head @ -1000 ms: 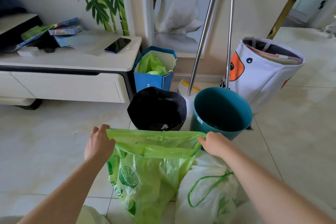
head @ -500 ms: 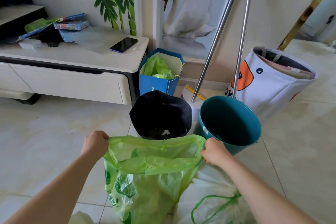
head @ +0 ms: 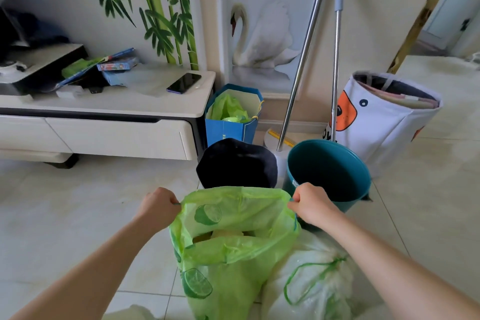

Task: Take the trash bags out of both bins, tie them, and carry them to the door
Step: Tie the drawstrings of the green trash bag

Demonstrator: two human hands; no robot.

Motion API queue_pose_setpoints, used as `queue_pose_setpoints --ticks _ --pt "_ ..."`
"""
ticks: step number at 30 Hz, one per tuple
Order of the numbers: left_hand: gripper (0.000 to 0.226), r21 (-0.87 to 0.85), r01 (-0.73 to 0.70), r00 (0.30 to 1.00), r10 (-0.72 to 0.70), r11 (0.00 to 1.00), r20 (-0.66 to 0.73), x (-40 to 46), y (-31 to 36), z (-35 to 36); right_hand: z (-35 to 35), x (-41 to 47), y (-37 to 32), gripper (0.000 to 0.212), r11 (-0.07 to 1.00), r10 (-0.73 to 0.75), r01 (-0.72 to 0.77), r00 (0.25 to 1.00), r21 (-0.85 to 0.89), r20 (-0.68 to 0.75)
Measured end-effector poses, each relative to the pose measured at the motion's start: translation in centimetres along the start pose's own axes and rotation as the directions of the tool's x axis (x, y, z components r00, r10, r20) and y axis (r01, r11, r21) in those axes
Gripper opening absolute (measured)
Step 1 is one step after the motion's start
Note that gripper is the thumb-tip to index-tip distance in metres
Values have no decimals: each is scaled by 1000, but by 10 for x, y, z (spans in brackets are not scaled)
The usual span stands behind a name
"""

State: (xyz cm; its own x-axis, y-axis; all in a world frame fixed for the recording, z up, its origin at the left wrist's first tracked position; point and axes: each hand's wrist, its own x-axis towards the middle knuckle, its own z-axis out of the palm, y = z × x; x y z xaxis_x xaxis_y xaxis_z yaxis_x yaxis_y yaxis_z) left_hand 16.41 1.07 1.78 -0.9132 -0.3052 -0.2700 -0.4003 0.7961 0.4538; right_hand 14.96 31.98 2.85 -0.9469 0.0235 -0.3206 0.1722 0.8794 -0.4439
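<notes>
A green trash bag [head: 228, 249] printed with lime slices hangs low in the middle, its mouth stretched between my hands. My left hand [head: 159, 205] grips the left end of its rim and my right hand [head: 311, 202] grips the right end. Something pale shows inside through a gap in the bag's mouth. A white trash bag [head: 309, 278] with a green drawstring lies on the floor to the right of the green one. Behind them stand a black bin [head: 235, 163] and a teal bin [head: 330, 171].
A white TV cabinet [head: 104, 122] with a phone [head: 184, 82] and clutter stands at left. A blue paper bag [head: 233, 114] with green plastic, two mop poles [head: 304, 54] and a white fabric basket [head: 384, 114] line the wall. A doorway opens at the far right.
My hands have drawn the bag's rim upward and tighter, so its mouth has narrowed. The view has tilted up and the bins sit lower in it.
</notes>
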Motion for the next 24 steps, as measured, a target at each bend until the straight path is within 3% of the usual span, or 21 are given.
queue_pose_setpoints --ticks 6,10,16,21,24 --pt "14 -47 -68 998 69 997 7 -39 13 -33 -30 -46 -24 28 994 -86 89 995 59 -48" --pt "16 -307 29 992 11 951 128 -52 15 -40 -39 -59 -34 30 981 -99 115 990 157 -105" --pt "12 -609 125 982 -8 783 191 -69 32 -47 -42 -64 -47 17 927 -112 138 989 348 -96" --pt "17 -735 47 994 40 676 101 -79 51 -62 -49 -69 -65 20 840 -178 237 970 488 -166" --pt "19 -801 -136 985 165 583 -47 -93 69 -75 -59 -75 -74 17 835 -227 323 940 445 -257"
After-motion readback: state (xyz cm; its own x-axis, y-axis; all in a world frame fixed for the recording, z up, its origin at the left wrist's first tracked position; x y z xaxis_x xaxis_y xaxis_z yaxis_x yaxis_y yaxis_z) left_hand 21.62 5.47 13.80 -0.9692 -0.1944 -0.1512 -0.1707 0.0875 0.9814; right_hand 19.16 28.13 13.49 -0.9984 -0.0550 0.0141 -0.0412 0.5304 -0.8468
